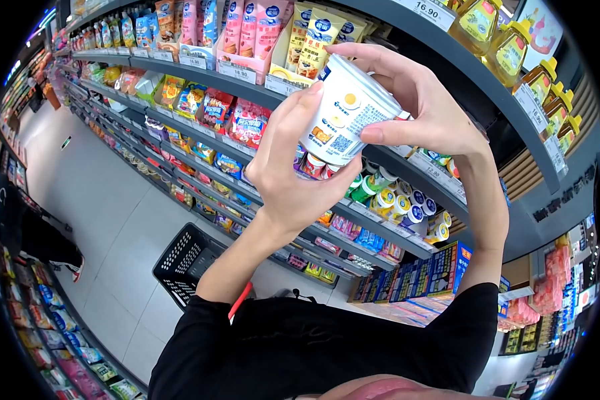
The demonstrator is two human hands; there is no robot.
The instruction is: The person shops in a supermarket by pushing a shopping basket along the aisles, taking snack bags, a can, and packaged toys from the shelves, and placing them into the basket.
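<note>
A white tub (345, 110) with a clear lid, small printed text, pictures and a QR code is held tilted before the shelves. My left hand (293, 157) is closed around its left side and base, thumb underneath. Across the lid and right side my right hand (423, 100) is closed too, its thumb on the printed label. Behind the tub, yellow squeeze tubes (313, 43) stand in a display box on the upper shelf. Small jars with coloured lids (400, 203) lie on the shelf below the hands.
A black shopping basket (183, 260) with a red handle (241, 300) is at my left side, over the tiled floor (107, 220). Yellow-capped bottles (507, 50) line the upper right shelf. Stacked blue boxes (420, 277) stand at lower right. Another person's dark-clothed legs (47, 240) show at far left.
</note>
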